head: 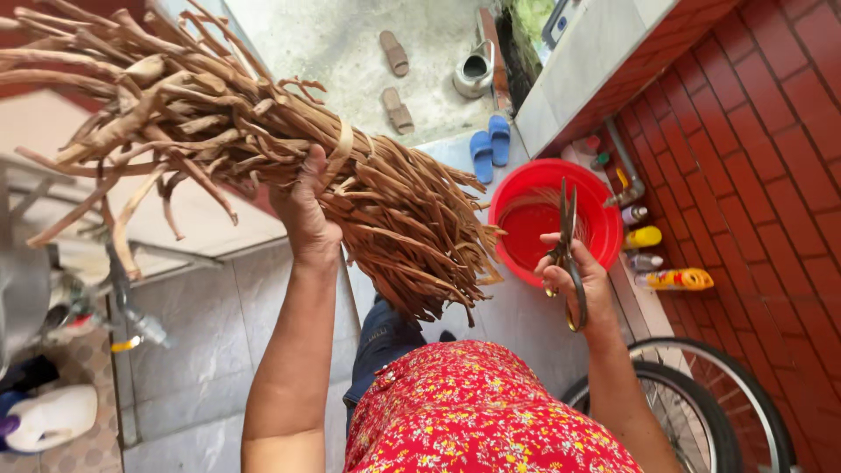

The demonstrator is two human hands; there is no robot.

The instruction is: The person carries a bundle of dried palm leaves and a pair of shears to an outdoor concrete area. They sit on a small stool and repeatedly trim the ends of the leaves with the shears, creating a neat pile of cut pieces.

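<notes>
Head view: the left hand (302, 206) is clamped around the tied waist of a large bundle of dry brown root-like strips (263, 144), held up in the air above the grey tiled floor (201, 333). The right hand (578, 280) is closed through the loops of dark metal scissors (567, 250), blades together and pointing up, over a round red plastic basin (604, 206). The bundle looks light, stiff and brittle; its band (342, 149) probably offers the firmest hold

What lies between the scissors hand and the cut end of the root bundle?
Nothing: in the head view, only pale floor shows between the right hand holding scissors and the root bundle.
</notes>
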